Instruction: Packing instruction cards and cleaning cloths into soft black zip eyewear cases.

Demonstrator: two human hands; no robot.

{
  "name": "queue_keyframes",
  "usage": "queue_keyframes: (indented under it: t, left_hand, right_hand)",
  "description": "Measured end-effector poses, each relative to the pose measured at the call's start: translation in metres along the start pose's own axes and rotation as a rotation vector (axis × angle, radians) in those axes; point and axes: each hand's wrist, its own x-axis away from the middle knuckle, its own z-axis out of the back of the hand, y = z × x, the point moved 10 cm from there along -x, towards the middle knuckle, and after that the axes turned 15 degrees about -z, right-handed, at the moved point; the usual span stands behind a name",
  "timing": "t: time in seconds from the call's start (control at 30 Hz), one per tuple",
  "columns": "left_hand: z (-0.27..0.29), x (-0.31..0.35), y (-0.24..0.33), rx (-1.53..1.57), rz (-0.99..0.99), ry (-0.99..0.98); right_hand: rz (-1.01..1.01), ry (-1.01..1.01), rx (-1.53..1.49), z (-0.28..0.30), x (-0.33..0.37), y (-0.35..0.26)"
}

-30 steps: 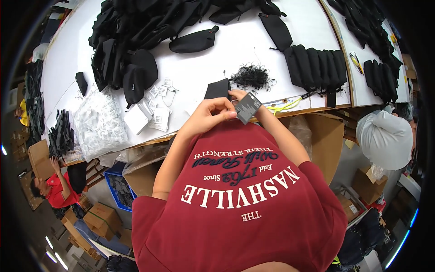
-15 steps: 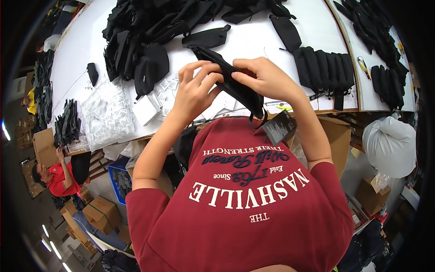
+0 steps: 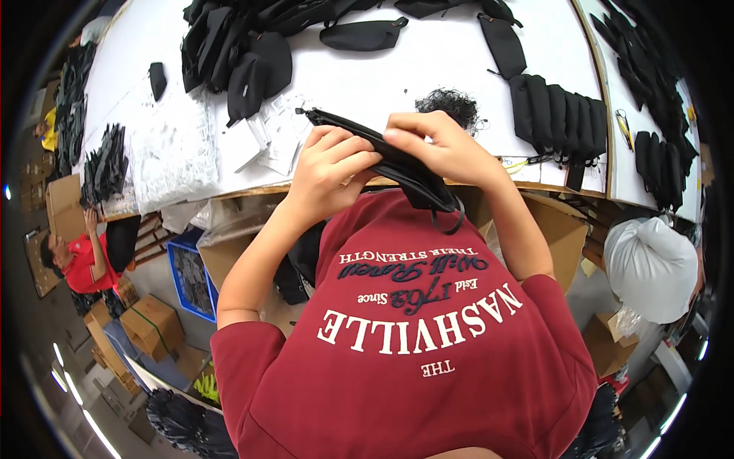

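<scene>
A black zip pouch is held slantwise just above the table's near edge, its long mouth parted and facing up. My left hand is closed on its near side, the fingers curled over the rim. On the far side my right hand pinches the rim between thumb and fingers. A black loop hangs from the pouch's lower right end, close to my shirt. What lies inside the pouch is too dark to make out.
Black pouches lie piled at the back of the white table. A tangle of black threads sits beyond my right hand. Pouches stand in a row at right; white tags are heaped at left. A person is far left.
The pouch's mouth has tilted more upward and my hands have shifted along its rim. The dark hang tag below its right end no longer shows. The thread tangle has come into view.
</scene>
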Motion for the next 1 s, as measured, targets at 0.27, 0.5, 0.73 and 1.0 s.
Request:
queue_keyframes:
  t: [0.27,0.5,0.73,1.0]
  left_hand:
    - [0.031,0.087,-0.024,0.244,0.565,0.233]
    - [0.028,0.154,-0.029,0.281,0.909,0.139]
    - [-0.002,0.133,-0.022,0.425,0.850,0.009]
    - [-0.016,0.085,-0.020,0.433,0.596,-0.161]
  right_hand:
    - [-0.045,-0.448,-0.080,-0.051,0.020,0.064]
    - [-0.155,-0.330,-0.824,0.003,0.020,0.066]
    - [0.176,-0.108,-1.466,0.038,-0.010,0.079]
    - [-0.130,0.524,-1.281,0.034,-0.051,0.106]
